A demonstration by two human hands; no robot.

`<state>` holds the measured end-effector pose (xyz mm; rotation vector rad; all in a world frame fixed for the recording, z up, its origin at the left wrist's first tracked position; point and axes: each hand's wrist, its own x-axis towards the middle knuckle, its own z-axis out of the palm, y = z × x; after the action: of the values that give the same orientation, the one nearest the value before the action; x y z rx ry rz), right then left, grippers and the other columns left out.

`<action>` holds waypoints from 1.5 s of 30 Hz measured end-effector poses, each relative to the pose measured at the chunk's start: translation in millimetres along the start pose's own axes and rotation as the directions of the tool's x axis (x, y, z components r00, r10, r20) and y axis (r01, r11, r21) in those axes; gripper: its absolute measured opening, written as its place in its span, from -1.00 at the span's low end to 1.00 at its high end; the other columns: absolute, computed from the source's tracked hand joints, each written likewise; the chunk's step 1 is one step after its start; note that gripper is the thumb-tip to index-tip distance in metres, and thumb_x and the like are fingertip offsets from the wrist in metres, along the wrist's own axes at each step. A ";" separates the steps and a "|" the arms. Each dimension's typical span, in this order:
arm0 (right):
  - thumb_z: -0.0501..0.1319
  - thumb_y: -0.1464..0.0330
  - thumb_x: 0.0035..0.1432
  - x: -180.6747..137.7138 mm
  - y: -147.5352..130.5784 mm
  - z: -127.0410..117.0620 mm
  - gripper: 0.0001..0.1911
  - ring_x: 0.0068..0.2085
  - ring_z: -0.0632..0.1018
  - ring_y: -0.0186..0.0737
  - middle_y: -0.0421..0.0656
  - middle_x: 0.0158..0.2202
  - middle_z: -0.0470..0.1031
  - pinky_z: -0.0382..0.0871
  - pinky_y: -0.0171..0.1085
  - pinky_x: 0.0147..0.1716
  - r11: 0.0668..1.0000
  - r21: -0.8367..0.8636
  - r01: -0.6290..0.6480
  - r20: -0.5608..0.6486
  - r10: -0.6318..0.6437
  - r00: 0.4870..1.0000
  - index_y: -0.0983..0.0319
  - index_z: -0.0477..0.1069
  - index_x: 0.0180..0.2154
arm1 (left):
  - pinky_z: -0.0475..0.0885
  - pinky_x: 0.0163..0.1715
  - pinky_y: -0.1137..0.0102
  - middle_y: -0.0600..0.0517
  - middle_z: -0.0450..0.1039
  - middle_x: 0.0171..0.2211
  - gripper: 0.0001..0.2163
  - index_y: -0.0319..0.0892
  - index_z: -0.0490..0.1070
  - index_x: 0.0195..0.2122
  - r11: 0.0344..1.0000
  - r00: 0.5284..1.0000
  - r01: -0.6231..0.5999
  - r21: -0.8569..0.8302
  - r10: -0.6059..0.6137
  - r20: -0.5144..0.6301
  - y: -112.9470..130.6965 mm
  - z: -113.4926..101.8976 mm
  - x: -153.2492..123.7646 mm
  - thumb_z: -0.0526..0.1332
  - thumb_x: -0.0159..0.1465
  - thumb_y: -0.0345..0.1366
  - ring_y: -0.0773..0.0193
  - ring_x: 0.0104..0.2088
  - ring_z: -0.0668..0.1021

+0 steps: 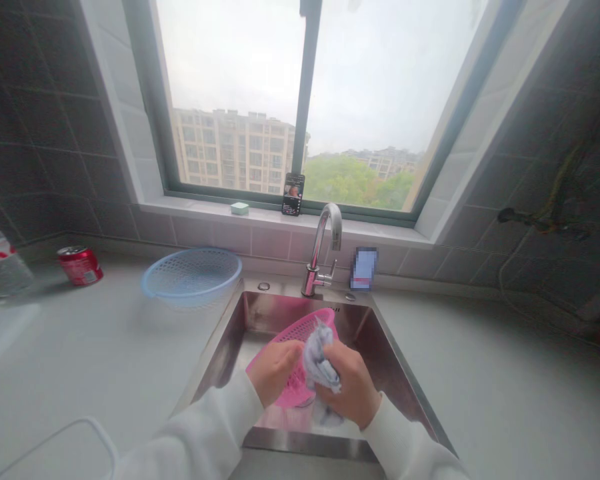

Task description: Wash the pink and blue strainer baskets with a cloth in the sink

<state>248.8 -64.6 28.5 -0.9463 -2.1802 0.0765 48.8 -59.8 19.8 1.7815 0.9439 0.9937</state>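
A pink plastic basket (296,393) with a mesh of holes is held tilted over the steel sink (233,353). My left hand (276,371) is closed on its near left side, the fingertips partly hidden by the basket. My right hand (351,383) is wrapped round a crumpled pale grey-white cloth (319,360), which is bunched up against the inside of the basket. Behind both hands stands a chrome faucet (321,250) at the sink's back edge.
On the counter left of the sink are a light blue basket (193,293), a red can (80,265) and a clear plastic bottle (0,260). A phone (293,195) and a green soap-like block (240,208) rest on the windowsill. Right of the faucet leans a blurred-out rectangular item (364,268).
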 end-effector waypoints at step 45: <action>0.21 0.39 0.01 4.6 41.6 -5.0 -0.84 -0.48 0.48 -0.19 -0.22 -0.46 0.49 0.35 -0.24 -0.44 0.951 0.033 -0.307 -0.154 0.308 0.939 0.13 0.38 -0.27 | 0.34 -0.32 0.35 -0.02 0.50 -0.37 -0.45 -0.25 0.53 -0.27 0.981 0.993 0.115 -0.155 -0.116 0.005 -5.2 -8.6 -2.1 0.08 0.34 0.21 0.19 -0.35 0.48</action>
<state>275.2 -32.5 21.3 -1.2400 -1.8723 0.1548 39.2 -57.2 17.2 1.5786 0.9357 0.9697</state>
